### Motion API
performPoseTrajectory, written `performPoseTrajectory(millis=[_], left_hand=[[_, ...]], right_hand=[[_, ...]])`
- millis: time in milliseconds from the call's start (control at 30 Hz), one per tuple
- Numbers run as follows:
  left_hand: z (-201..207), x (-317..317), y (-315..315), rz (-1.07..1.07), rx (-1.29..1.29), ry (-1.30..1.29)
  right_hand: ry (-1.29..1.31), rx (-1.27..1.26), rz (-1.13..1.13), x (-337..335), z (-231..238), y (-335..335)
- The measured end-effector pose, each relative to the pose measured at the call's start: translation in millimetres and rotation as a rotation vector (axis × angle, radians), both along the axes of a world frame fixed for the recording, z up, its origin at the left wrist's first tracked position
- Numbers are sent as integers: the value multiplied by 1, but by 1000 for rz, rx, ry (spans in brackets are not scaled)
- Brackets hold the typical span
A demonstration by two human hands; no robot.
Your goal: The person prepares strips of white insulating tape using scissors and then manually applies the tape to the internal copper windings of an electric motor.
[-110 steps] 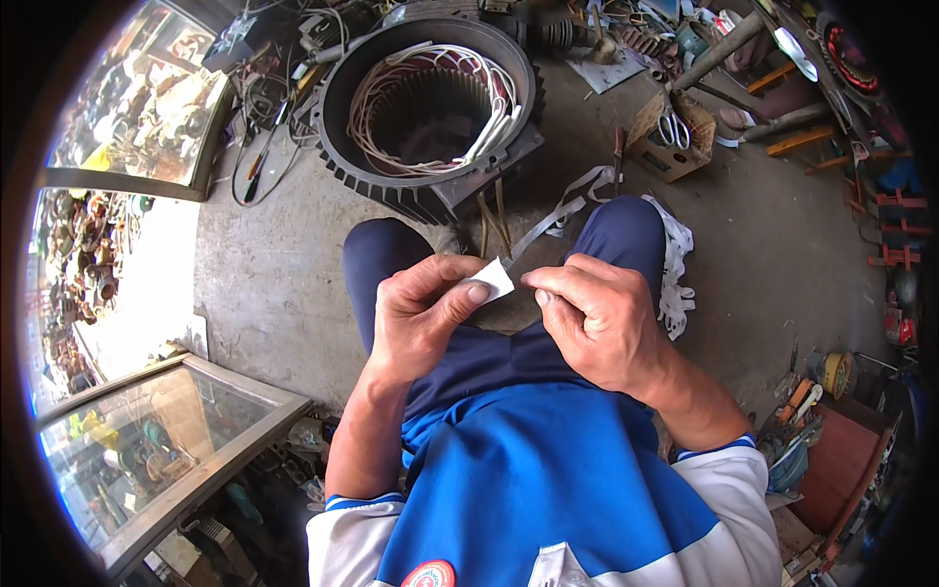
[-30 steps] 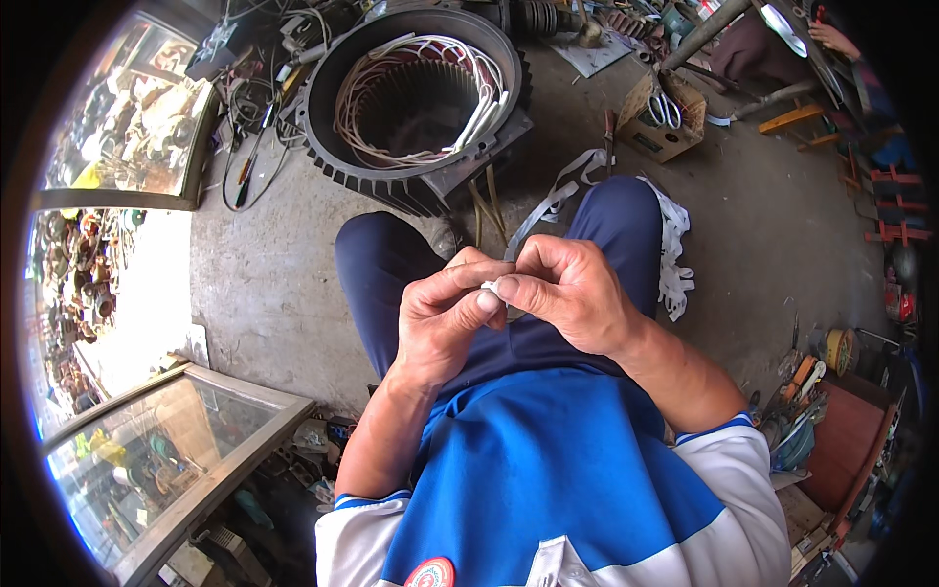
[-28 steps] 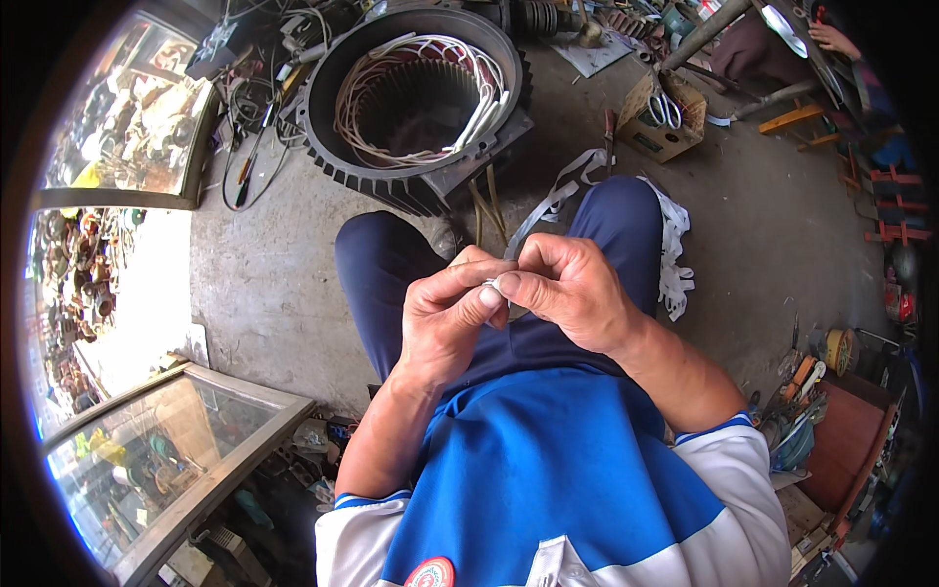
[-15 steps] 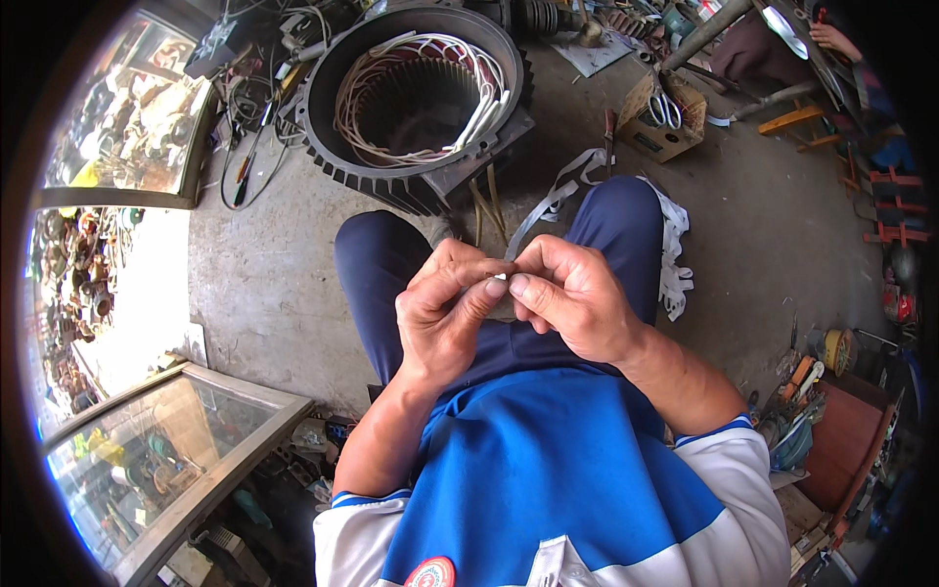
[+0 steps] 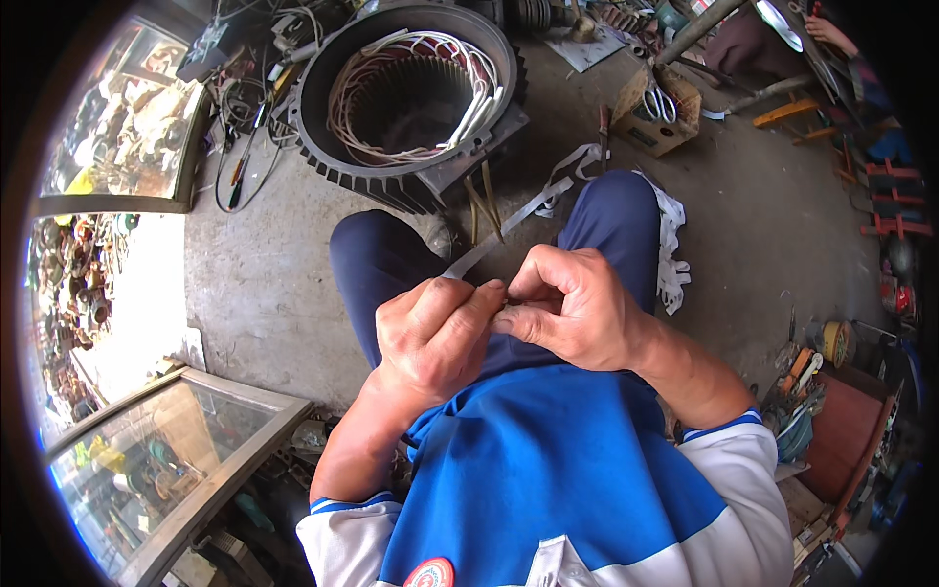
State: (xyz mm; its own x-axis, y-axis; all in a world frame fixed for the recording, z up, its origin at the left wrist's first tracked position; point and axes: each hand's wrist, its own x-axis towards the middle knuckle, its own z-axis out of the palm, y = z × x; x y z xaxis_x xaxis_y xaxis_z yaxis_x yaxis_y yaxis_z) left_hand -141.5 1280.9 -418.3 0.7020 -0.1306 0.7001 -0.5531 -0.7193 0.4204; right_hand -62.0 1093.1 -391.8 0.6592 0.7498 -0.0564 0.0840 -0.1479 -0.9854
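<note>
My left hand is closed in a fist over my lap, with a strip of white cloth tape coming out from behind its knuckles. The tape slants away past my right knee toward the floor. My right hand is pinched close against the left, thumb and bent forefinger facing the left fingertips. What lies between those fingertips is hidden or too small to name. Ahead on the floor stands a large dark motor housing with cooling fins. White and reddish wires ring the stator inside it.
Scissors stand in a cardboard box ahead on the right. More white tape hangs beside my right knee. Glass-paned wooden frames stand at left. A co-worker's hand shows at far right.
My left hand has turned over and dropped slightly, knuckles now upward. The small white bit between the fingertips no longer shows. The tape is now drawn straighter toward my left hand.
</note>
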Motion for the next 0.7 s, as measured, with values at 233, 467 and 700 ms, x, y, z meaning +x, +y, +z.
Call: performPoseTrajectory(millis=[233, 467, 700], left_hand=[[11, -12, 15, -207, -212, 375], [8, -19, 16, -291, -335, 503], [8, -22, 19, -211, -345, 554]], right_hand=[[-103, -11, 155, -1, 4, -5], [-337, 80, 202, 1, -2, -5], [-335, -38, 112, 3, 8, -8]])
